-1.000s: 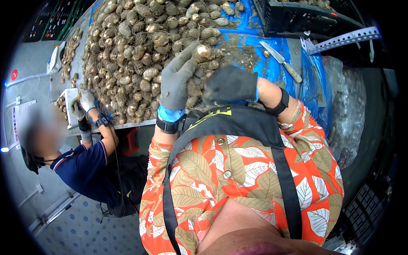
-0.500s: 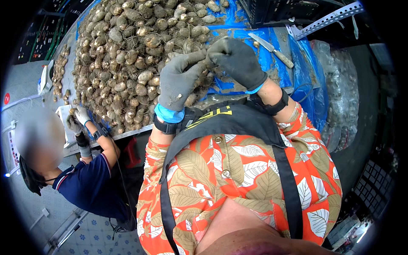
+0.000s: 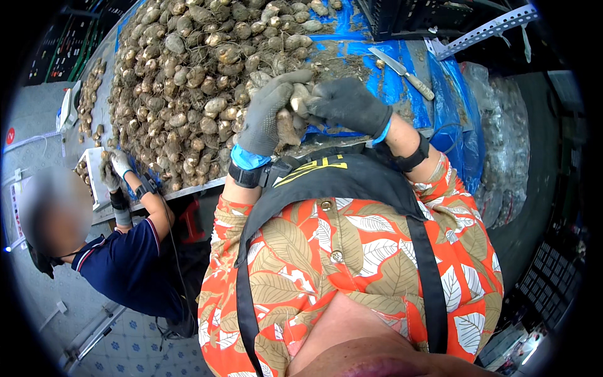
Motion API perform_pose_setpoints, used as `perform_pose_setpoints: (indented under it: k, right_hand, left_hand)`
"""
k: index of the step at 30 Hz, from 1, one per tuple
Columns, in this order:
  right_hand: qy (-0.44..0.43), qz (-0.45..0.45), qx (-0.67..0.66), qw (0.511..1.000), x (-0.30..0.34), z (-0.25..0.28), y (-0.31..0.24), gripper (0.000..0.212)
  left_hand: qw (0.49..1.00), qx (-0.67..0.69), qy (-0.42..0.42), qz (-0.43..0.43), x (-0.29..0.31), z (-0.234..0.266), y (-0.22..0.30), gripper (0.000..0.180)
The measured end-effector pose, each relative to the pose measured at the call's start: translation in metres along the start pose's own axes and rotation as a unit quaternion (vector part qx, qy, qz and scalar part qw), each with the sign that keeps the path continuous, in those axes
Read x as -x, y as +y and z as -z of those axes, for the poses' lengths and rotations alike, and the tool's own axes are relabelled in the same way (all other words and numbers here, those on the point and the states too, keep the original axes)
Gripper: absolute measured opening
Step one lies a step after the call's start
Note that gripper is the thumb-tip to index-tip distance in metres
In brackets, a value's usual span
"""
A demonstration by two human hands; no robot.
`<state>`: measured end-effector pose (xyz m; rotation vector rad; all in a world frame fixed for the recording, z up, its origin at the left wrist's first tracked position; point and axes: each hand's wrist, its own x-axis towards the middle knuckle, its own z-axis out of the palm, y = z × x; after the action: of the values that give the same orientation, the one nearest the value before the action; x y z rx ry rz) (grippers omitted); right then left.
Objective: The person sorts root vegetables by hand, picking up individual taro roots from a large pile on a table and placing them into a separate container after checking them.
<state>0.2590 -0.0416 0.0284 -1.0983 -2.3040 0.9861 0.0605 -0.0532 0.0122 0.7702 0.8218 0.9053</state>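
Both gloves were on the same spud-looking thing here: the left hand, in a grey glove, had its fingers and thumb bent round a pale brown tuber, and the right hand, in a darker glove, was clamped on that tuber's right side, though its fingertips were mostly tucked out of sight. So the hands were pretty much together, with the tuber wedged between them over the near side of the bench. A second, browner tuber sat just under it, right by the left palm; couldn't tell if it was gripped or just resting there. A huge pile of dirty, hairy tubers covered the bench to the left and far side. Over to the right, a knife lay by itself, blade toward the far left and wooden-looking handle toward the near right, near some crumpled blue sheeting. Past that were a black crate at the far right, a perforated metal bar and a heap of clear plastic. Off to the left, a co-worker in a navy shirt had gloved hands beside a white tray.
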Motion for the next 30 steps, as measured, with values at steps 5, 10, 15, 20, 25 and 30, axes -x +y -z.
perform_pose_setpoints:
  k: [5, 10, 15, 20, 25, 30]
  right_hand:
    - [-0.129, -0.015, 0.034, 0.991, 0.018, -0.015, 0.017, 0.04]
    - [-0.303, -0.22, 0.174, 0.911, 0.099, 0.003, 0.087, 0.035]
    - [-0.218, -0.284, -0.221, 0.907, 0.096, 0.025, 0.023, 0.027]
    - [-0.148, -0.121, -0.025, 0.981, 0.031, -0.009, 0.043, 0.032]
    - [-0.047, -0.19, -0.144, 0.97, -0.065, -0.035, 0.03, 0.041]
    - [-0.056, -0.185, 0.089, 0.977, -0.131, -0.066, 0.039, 0.042]
  left_hand:
    - [0.995, 0.077, -0.058, -0.008, 0.006, 0.002, -0.008, 0.04]
    - [0.973, 0.23, 0.028, 0.016, 0.021, 0.044, 0.0, 0.047]
    - [0.944, 0.322, -0.021, -0.066, 0.013, 0.109, -0.019, 0.045]
    - [0.851, 0.51, 0.096, -0.088, 0.022, 0.121, -0.013, 0.049]
    - [0.871, 0.483, 0.007, -0.092, 0.035, 0.134, -0.002, 0.047]
    - [0.858, 0.48, -0.131, -0.126, 0.046, 0.149, -0.015, 0.037]
